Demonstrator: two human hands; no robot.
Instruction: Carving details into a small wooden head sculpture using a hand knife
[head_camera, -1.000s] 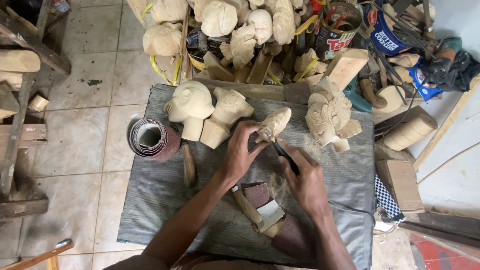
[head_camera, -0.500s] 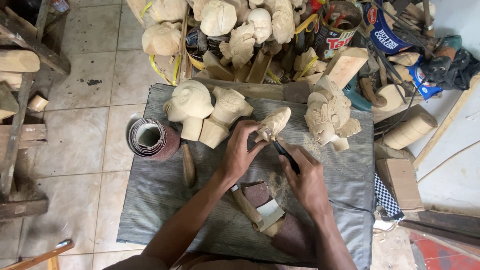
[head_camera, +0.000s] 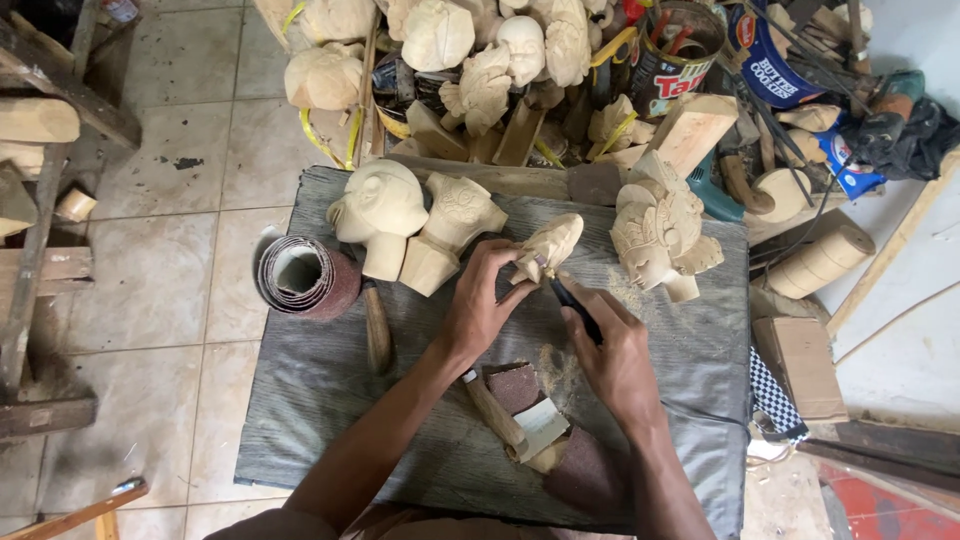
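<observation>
Leftmost, a sandpaper roll (head_camera: 300, 277) lies on the grey cloth (head_camera: 330, 400), near the two wooden heads (head_camera: 415, 225) parked out of the way; the left hand (head_camera: 480, 305) has its fingers clamped on the small wooden carving (head_camera: 548, 245), bracing it over the cloth so the right hand (head_camera: 615, 360), fingers closed round a dark-handled tool (head_camera: 575, 308), can work its edge; the ornate carved head (head_camera: 655, 232) stands just beside.

Your left hand (head_camera: 480, 305) and right hand (head_camera: 615, 355): bare, ungloved. Forearms bare too. No rings or watch visible.
</observation>
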